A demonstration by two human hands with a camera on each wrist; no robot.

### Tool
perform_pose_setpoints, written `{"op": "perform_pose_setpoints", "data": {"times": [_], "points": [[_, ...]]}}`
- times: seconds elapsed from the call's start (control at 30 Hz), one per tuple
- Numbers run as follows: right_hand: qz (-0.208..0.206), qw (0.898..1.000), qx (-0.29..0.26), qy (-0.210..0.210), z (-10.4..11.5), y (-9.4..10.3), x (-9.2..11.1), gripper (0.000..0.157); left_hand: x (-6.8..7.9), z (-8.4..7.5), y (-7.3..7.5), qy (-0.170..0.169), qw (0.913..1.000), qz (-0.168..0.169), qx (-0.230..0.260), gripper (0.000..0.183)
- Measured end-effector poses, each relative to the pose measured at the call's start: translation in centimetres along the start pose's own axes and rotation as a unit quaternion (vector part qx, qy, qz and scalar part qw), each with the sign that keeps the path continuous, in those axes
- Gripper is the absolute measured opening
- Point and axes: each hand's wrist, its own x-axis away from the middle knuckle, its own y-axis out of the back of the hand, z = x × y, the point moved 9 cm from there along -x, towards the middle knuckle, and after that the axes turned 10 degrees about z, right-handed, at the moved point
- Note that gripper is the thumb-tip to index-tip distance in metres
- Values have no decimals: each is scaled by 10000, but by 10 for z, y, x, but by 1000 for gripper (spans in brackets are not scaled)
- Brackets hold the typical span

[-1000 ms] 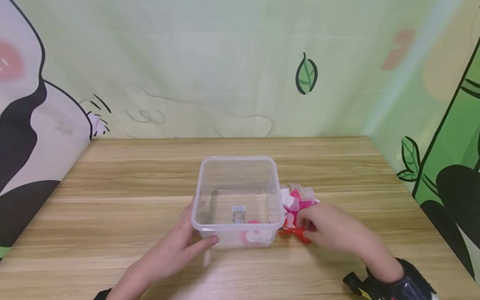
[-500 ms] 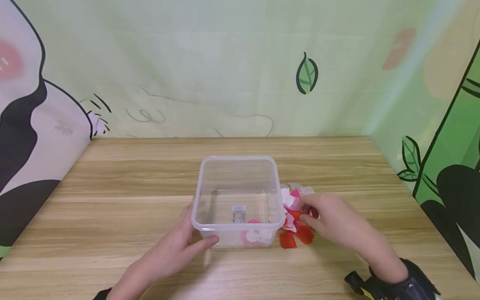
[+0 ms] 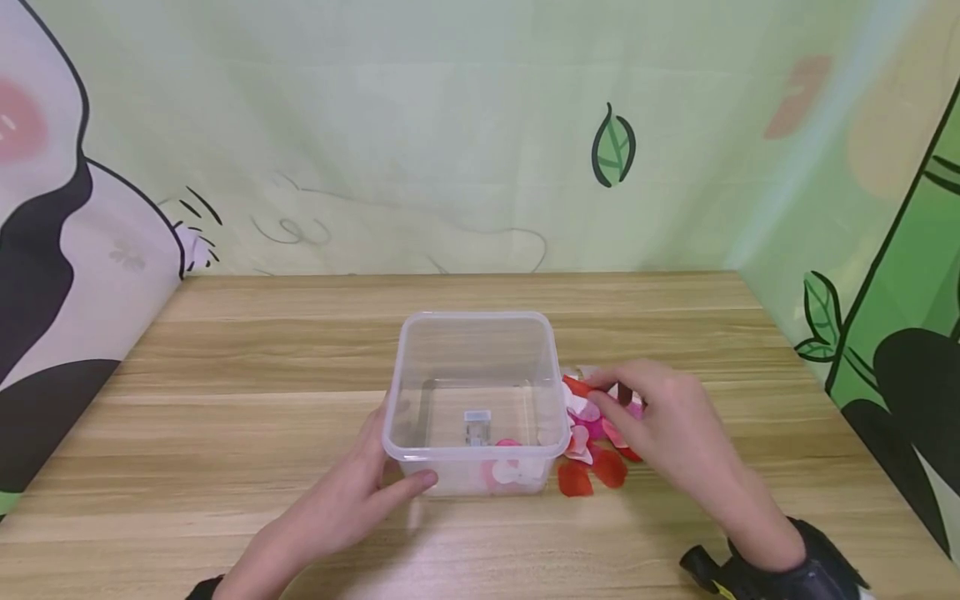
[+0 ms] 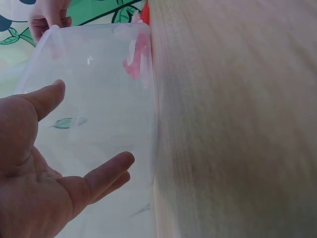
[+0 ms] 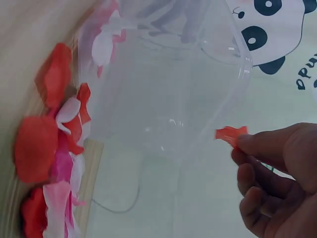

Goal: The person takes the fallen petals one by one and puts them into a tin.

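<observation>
1. Your right hand [image 3: 678,417] pinches one red petal [image 5: 232,135] between thumb and fingertips; its other fingers are curled in.
2. That red petal is held clear of the table, just outside the right side of the transparent box [image 3: 476,455], close to its rim. You cannot tell whether it touches the rim.
3. Between your pinched petal and the inside of the box stand the box's right wall and rim.
4. Below and around your right fingers lies a loose pile of petals [image 3: 588,417] in white, pink, magenta and red, beside that same wall; your hand covers part of it.
5. At the pile's near edge you have two red petals lying flat on the table, one [image 3: 575,480] nearer the box and another [image 3: 609,468] just beside it.
6. Your left hand [image 3: 367,483] has its fingers relaxed and extended against the box, the thumb on the front wall near the left corner; the other fingers are mostly hidden in the head view.
7. Inside the box, pink and white petals [image 3: 506,472] are gathered in the near right corner.
8. Farther out, the box rests on your wood-grain table [image 3: 300,333], with a printed backdrop [image 3: 450,167] behind, showing a leaf.
</observation>
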Motion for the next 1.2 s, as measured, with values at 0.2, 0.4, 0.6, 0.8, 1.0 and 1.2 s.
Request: {"op": "perform_pose_setpoints", "data": {"times": [0.2,0.4,0.6,0.8,1.0,1.2], "points": [[-640,9935,-436,830,21,5,1,30,0,1,1,30,10000,-14,-84,103],[-567,9852,-994,1279,32,-3,2,27,0,2,1,118,9997,-22,-202,104],[-511,9787,-1112,1650,40,-8,0,33,0,1,1,98,9998,-34,-191,104],[-569,9784,-1097,1655,39,-9,0,35,0,0,1,52,9998,-43,-203,105],[-571,9881,-768,1202,28,-3,2,19,0,-1,2,-46,9997,-59,-245,105],[-7,9997,-71,213,6,-5,-1,26,0,-1,2,-38,9995,-70,-290,105]]}}
